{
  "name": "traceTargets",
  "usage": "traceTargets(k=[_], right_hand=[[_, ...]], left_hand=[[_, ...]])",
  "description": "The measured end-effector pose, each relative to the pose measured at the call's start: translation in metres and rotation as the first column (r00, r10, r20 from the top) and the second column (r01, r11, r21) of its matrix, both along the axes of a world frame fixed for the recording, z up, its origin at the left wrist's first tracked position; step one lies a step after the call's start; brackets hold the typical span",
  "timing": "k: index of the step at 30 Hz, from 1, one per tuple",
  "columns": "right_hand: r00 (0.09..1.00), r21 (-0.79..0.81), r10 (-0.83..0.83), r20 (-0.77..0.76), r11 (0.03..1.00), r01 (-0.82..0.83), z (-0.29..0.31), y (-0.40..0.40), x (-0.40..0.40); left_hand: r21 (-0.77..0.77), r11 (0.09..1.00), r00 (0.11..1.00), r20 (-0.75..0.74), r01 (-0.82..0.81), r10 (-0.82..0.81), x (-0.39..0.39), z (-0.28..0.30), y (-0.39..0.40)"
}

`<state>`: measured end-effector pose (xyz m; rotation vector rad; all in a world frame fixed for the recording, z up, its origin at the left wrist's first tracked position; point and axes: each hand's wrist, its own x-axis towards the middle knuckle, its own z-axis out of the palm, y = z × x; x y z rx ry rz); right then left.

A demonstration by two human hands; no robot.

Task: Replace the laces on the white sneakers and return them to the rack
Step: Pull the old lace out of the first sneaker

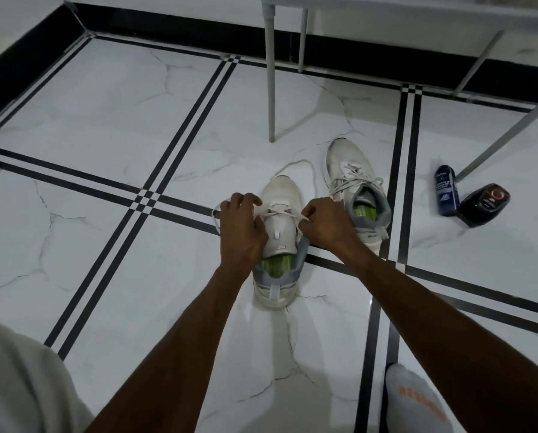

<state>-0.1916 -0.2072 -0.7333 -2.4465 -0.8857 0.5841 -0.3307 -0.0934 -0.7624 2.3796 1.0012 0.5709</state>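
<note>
A white sneaker (pixel 281 195) with a green insole stands on the marble floor, toe pointing away from me. A white lace (pixel 280 214) crosses its upper eyelets, and a loose loop of it trails on the floor past the toe. My left hand (pixel 241 228) pinches the lace at the shoe's left side. My right hand (pixel 325 223) pinches the other lace end at the right side. The second white sneaker (pixel 344 160) stands just to the right, laced with loose ends on top.
Two dark shoe-care bottles (pixel 447 190) (pixel 483 204) lie on the floor at the right. Grey metal legs (pixel 271 76) of a stand rise behind the shoes. My socked foot (pixel 413 398) shows at the bottom right, and a pale garment (pixel 21 382) at the bottom left.
</note>
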Motion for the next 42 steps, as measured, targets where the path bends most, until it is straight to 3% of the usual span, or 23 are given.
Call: traceTargets(k=[2, 5, 11, 13, 14, 16, 17, 18, 20, 22, 23, 25, 29, 31, 32, 34, 35, 37, 39, 41, 42], right_hand=[[0.999, 0.014, 0.003, -0.035, 1.000, -0.002, 0.002, 0.001, -0.002], [0.994, 0.039, -0.031, -0.106, 0.999, 0.035, 0.003, 0.002, 0.000], [0.983, 0.072, -0.034, -0.181, 0.996, 0.048, 0.003, -0.001, 0.000], [0.976, 0.082, -0.062, -0.209, 0.993, 0.080, 0.002, -0.003, 0.003], [0.977, 0.085, -0.073, -0.201, 0.992, 0.092, 0.002, -0.004, 0.004], [0.981, 0.096, -0.096, -0.167, 0.989, 0.113, -0.001, -0.008, 0.007], [0.981, 0.112, -0.098, -0.169, 0.987, 0.118, -0.002, -0.010, 0.007], [0.980, 0.126, -0.090, -0.178, 0.985, 0.114, -0.002, -0.010, 0.008], [0.978, 0.148, -0.079, -0.191, 0.983, 0.108, -0.001, -0.009, 0.009], [0.982, 0.137, -0.054, -0.181, 0.987, 0.079, 0.001, -0.008, 0.011], [0.984, 0.121, -0.044, -0.173, 0.990, 0.065, 0.001, -0.007, 0.011], [0.981, 0.120, -0.033, -0.194, 0.991, 0.057, 0.000, -0.007, 0.011], [0.980, 0.134, -0.025, -0.199, 0.990, 0.053, -0.002, -0.010, 0.007], [0.971, 0.139, -0.061, -0.233, 0.986, 0.096, -0.002, -0.012, 0.009], [0.963, 0.142, -0.085, -0.257, 0.982, 0.125, -0.001, -0.013, 0.009], [0.959, 0.147, -0.109, -0.263, 0.977, 0.151, -0.001, -0.016, 0.010], [0.960, 0.150, -0.108, -0.258, 0.977, 0.150, -0.001, -0.017, 0.008], [0.956, 0.157, -0.097, -0.277, 0.977, 0.144, 0.000, -0.018, 0.005], [0.956, 0.156, -0.084, -0.280, 0.979, 0.132, -0.001, -0.016, 0.005], [0.970, 0.140, -0.051, -0.239, 0.986, 0.086, -0.001, -0.012, 0.007], [0.974, 0.132, -0.042, -0.221, 0.989, 0.073, -0.002, -0.011, 0.007]], left_hand=[[0.131, 0.983, 0.984, -0.138, 0.132, -0.113, 0.010, 0.005, -0.004], [0.191, 0.947, 0.945, -0.257, 0.257, -0.205, 0.021, 0.007, -0.012], [0.320, 0.865, 0.913, -0.267, 0.386, -0.308, 0.033, 0.004, -0.006], [0.297, 0.927, 0.965, -0.194, 0.229, -0.177, 0.030, 0.004, -0.001], [0.222, 0.975, 0.998, -0.065, 0.015, 0.000, 0.027, 0.006, 0.006], [-0.059, 0.928, 0.921, 0.116, -0.368, 0.372, 0.017, 0.008, 0.031], [-0.147, 0.899, 0.888, 0.159, -0.412, 0.432, 0.013, 0.007, 0.041], [-0.165, 0.915, 0.895, 0.202, -0.369, 0.397, 0.010, 0.007, 0.044], [-0.092, 0.994, 0.968, 0.241, -0.052, 0.073, 0.015, 0.014, 0.030], [0.014, 0.970, 0.969, 0.034, 0.244, -0.245, 0.024, 0.015, 0.008], [0.050, 0.944, 0.943, -0.091, 0.326, -0.321, 0.029, 0.012, -0.001], [0.135, 0.923, 0.917, -0.233, 0.360, -0.323, 0.034, 0.004, -0.007], [0.305, 0.885, 0.929, -0.235, 0.351, -0.287, 0.039, 0.003, -0.014], [0.267, 0.951, 0.984, -0.123, 0.156, -0.127, 0.035, 0.008, -0.005], [0.189, 0.980, 0.997, -0.019, -0.064, 0.069, 0.032, 0.014, 0.008], [-0.002, 0.884, 0.882, 0.063, -0.468, 0.467, 0.021, 0.028, 0.040], [-0.009, 0.842, 0.842, 0.017, -0.539, 0.539, 0.015, 0.030, 0.048], [0.056, 0.909, 0.909, -0.016, -0.414, 0.415, 0.015, 0.029, 0.040], [0.118, 0.992, 0.999, 0.011, -0.049, 0.048, 0.023, 0.022, 0.010], [0.122, 0.966, 0.969, -0.118, 0.229, -0.215, 0.031, 0.011, -0.014], [0.119, 0.953, 0.949, -0.188, 0.278, -0.254, 0.034, 0.006, -0.020]])
